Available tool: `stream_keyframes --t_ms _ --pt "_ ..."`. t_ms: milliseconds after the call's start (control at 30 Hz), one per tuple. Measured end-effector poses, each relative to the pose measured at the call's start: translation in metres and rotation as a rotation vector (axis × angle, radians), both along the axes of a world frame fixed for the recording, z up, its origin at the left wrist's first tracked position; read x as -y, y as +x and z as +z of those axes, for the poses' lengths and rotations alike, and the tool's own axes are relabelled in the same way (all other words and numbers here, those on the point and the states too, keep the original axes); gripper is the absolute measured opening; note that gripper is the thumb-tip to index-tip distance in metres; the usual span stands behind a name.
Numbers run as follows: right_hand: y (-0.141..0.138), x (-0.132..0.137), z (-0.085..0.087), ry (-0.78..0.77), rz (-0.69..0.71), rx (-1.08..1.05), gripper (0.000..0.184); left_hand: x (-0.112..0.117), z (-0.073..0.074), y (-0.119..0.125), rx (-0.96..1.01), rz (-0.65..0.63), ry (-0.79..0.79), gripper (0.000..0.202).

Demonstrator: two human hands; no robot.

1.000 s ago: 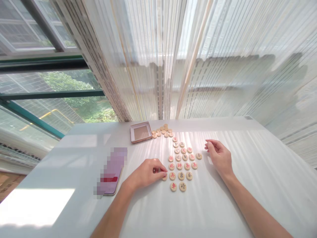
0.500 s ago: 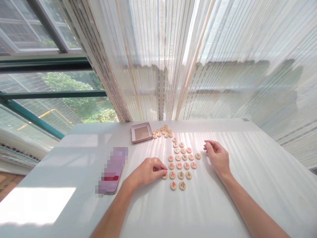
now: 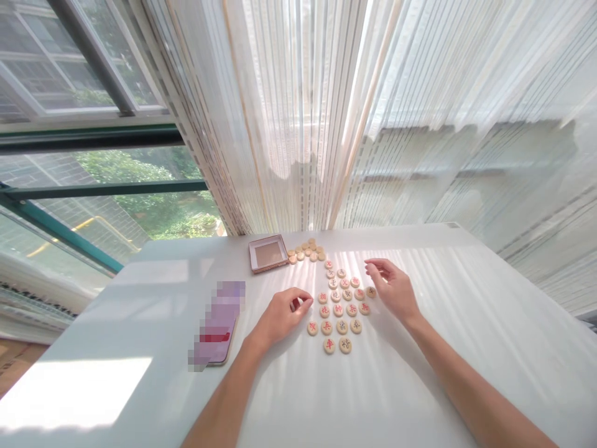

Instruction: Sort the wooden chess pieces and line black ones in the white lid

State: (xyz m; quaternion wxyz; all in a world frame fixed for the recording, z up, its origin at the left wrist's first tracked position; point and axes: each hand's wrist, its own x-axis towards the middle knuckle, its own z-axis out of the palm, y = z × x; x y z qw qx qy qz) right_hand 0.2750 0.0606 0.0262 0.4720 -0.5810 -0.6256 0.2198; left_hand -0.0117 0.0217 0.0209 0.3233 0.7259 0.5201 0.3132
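Note:
Round Chinese chess pieces with red or black characters lie face up in uneven rows on the white table (image 3: 289,398). My left hand (image 3: 285,313) hovers left of the rows, thumb and forefinger pinched together with no piece showing between them. Closest to it are a red-marked chess piece (image 3: 312,328) below and another red-marked piece (image 3: 323,298) to its right. My right hand (image 3: 392,287) is held above the right side of the rows, its fingers stretched leftward and the thumb a little apart. Beside it lies a black-marked chess piece (image 3: 370,292).
At the back, a shallow open box (image 3: 269,267) stands beside a cluster of pale pieces (image 3: 306,252). A phone (image 3: 219,348), partly blurred out, lies on the left. Striped sheer curtains (image 3: 289,124) hang behind the table, with a window at left.
My left hand has come off the red-marked piece at the left of its row and moved up. My right hand has shifted left toward the rows. The view has tilted slightly.

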Motion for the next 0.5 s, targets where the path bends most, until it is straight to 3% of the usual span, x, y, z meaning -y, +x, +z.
stream_keyframes --t_ms 100,233,367,500 --pt "-0.015 -0.021 0.011 -0.032 0.17 0.121 0.021 -0.005 -0.007 0.001 -0.001 0.07 0.103 0.023" --pt "-0.035 -0.065 0.011 -0.089 0.339 0.289 0.02 -0.009 -0.012 -0.001 0.0 0.135 0.139 0.024" --pt "-0.057 -0.102 0.004 -0.153 0.382 0.439 0.021 -0.01 -0.013 -0.002 -0.001 0.145 0.146 0.024" --pt "-0.076 -0.118 0.0 -0.219 0.392 0.54 0.029 -0.01 -0.013 -0.002 -0.007 0.143 0.142 0.025"
